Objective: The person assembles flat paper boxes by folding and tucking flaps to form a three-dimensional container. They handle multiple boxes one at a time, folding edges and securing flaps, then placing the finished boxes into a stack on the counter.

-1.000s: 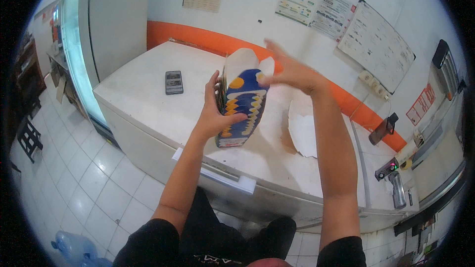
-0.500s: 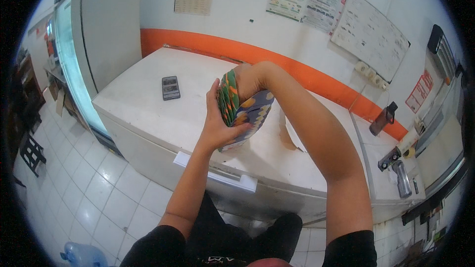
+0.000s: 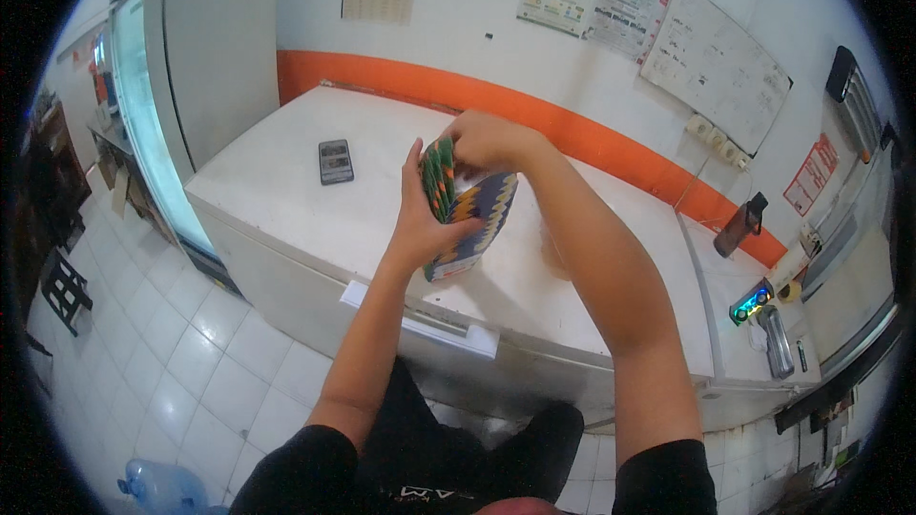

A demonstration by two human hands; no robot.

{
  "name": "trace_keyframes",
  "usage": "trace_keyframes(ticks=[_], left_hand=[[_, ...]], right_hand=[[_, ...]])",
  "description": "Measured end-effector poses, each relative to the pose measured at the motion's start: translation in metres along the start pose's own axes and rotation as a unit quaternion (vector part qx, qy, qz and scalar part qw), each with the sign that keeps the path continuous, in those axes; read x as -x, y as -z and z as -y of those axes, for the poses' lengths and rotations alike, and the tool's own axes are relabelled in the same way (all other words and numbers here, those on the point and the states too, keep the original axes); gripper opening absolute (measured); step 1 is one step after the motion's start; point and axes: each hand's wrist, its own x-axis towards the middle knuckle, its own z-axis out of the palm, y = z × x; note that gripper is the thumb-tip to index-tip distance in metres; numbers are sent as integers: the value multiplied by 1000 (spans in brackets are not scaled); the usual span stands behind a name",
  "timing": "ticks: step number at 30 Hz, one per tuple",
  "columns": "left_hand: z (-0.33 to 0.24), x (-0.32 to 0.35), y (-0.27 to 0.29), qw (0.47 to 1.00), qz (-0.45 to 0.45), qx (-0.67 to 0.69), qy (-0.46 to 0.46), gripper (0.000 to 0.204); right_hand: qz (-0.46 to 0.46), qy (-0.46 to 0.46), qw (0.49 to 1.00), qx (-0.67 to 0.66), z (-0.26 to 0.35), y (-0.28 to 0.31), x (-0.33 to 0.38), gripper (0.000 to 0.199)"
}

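Note:
I hold a folded, patterned bag or packet (image 3: 465, 213), blue, green, orange and white, upright above a white chest freezer (image 3: 286, 191). My left hand (image 3: 417, 219) grips its left side from below, thumb up along the edge. My right hand (image 3: 487, 138) closes over its top edge from above. The lower end of the packet hangs toward the freezer lid. What lies behind the packet on the lid is hidden.
A dark phone (image 3: 335, 161) lies on the freezer lid to the left. A dark bottle (image 3: 742, 224) stands at the right by the orange wall stripe. A glass-door cooler (image 3: 143, 114) stands at the left. A water jug (image 3: 162, 488) sits on the tiled floor.
The packet was open and spread wide a second ago; now it is folded narrow. My right hand came in from the right onto its top edge.

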Motion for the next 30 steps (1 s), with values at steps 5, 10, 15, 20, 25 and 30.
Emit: trace_keyframes(ticks=[5,10,15,20,25,30], left_hand=[[-16,23,6,961,-147,-177,-155,122],[-9,86,-39,904,-119,-108,-397,56],[-21,61,-152,921,184,-235,-250,54],[60,-13,-197,920,177,-348,16,68],[139,-11,-222,967,128,-172,138,69],[141,-11,-220,971,110,-200,77,70]], right_hand=[[-292,101,897,-317,-41,32,88,26],[-440,-141,856,-233,-248,-4,123,29],[-447,-360,819,29,-416,-105,164,43],[-446,-324,824,-134,-444,-141,147,42],[-449,-299,833,-124,-485,-129,163,37],[-507,-292,770,-256,-472,-148,170,30]])
